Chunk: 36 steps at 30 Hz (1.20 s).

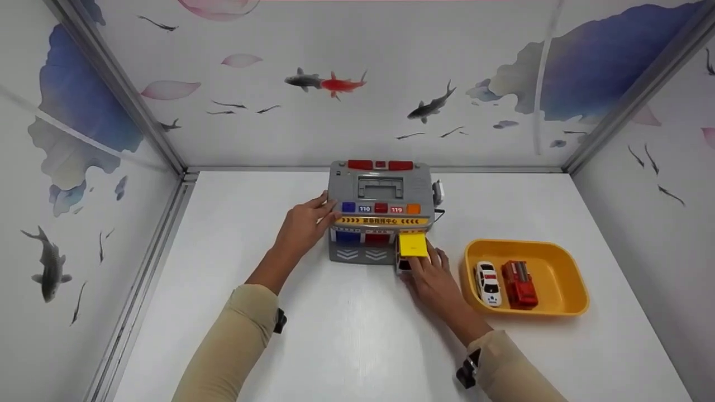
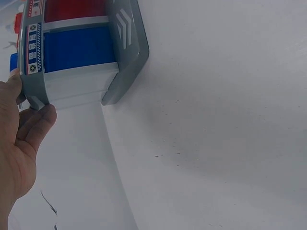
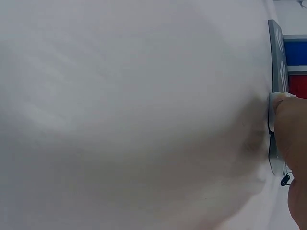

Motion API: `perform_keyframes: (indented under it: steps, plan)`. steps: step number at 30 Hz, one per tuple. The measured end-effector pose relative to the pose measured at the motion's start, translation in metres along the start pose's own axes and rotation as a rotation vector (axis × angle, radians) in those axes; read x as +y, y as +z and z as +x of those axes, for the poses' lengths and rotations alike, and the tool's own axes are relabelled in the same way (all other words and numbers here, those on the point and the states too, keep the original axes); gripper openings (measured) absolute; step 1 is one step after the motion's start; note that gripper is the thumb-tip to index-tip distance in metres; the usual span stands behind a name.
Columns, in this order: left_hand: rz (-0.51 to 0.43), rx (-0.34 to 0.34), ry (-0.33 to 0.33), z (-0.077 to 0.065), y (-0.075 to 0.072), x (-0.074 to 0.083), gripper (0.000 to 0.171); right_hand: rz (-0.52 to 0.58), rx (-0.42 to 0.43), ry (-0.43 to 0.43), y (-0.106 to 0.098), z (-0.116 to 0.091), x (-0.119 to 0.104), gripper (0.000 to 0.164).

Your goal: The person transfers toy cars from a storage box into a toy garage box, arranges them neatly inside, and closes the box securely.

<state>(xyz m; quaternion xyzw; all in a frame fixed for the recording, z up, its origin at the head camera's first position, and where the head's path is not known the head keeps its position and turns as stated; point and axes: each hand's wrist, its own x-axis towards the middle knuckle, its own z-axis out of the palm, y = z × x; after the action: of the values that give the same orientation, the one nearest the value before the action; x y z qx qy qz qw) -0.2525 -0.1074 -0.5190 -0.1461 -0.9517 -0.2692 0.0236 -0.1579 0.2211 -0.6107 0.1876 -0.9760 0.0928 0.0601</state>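
A grey toy garage (image 1: 346, 187) stands at the back of the white table, with number buttons on its roof. My left hand (image 1: 304, 226) holds its left edge; the left wrist view shows thumb and fingers either side of the grey roof rim (image 2: 34, 91). The blue door (image 2: 79, 48) and the red door (image 1: 377, 238) are down. On the right, the yellow door (image 1: 412, 245) is swung up. Below it, my right hand (image 1: 438, 282) grips a white toy vehicle (image 1: 402, 266) at the opening. Fingers and door hide most of that vehicle.
Right of the garage sits a yellow tray (image 1: 558, 279) holding a white toy police car (image 1: 488, 283) and a red toy fire truck (image 1: 520, 285). A small white part (image 1: 438, 192) juts from the garage's right side. Printed walls enclose the table on three sides.
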Motion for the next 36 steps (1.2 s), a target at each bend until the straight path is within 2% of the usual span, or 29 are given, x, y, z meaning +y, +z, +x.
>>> perform_keyframes:
  steps: [8,18,23,27,34,36]
  plan:
    - [-0.011,0.007,-0.005,-0.0005,0.0005,0.0002,0.056,-0.019,0.036,0.004,0.0059,-0.0021,0.0025,0.051]
    - [0.007,-0.014,-0.018,-0.0024,0.002,0.0015,0.059,-0.018,0.028,0.035,0.0034,0.0003,-0.0016,0.048]
    - [0.007,0.026,0.015,-0.0023,0.0034,0.0001,0.056,-0.06,0.03,0.028,0.0018,0.0016,-0.0028,0.048]
    - [0.001,0.038,0.027,-0.0022,0.0035,0.0007,0.055,-0.102,0.041,0.012,0.0026,0.001,-0.001,0.041]
    - [0.004,0.032,0.023,-0.0022,0.0019,0.0014,0.055,-0.135,0.038,0.017,0.0036,-0.0027,0.0025,0.051]
    - [0.009,0.03,0.027,-0.0022,0.0015,0.0012,0.055,-0.126,0.049,0.017,0.0037,-0.0035,0.0031,0.049]
